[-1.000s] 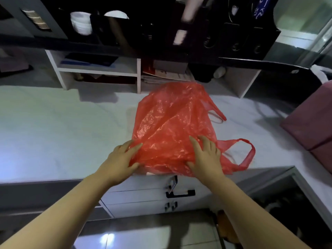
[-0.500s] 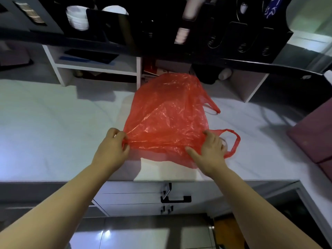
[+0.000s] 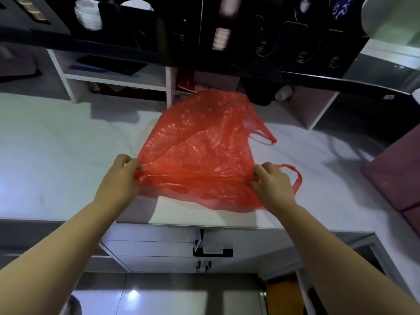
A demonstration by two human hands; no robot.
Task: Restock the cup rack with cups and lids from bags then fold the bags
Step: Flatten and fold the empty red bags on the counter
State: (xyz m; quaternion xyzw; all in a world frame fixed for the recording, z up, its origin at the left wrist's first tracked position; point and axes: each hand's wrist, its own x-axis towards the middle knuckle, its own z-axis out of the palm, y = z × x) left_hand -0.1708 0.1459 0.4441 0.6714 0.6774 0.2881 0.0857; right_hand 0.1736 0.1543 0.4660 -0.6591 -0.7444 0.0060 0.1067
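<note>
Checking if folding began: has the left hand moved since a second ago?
Yes. The left hand, pinching the red bag, has moved away from the front edge of the counter, toward the back.

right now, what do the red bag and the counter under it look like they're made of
The red bag: thin plastic film, glossy and translucent; it crinkles, catches highlights, and the light counter shows through its near edge. The counter: probably marble or a marble-look surface, white, smooth, slightly shiny, with faint grey veins; real stone or laminate cannot be told.
</note>
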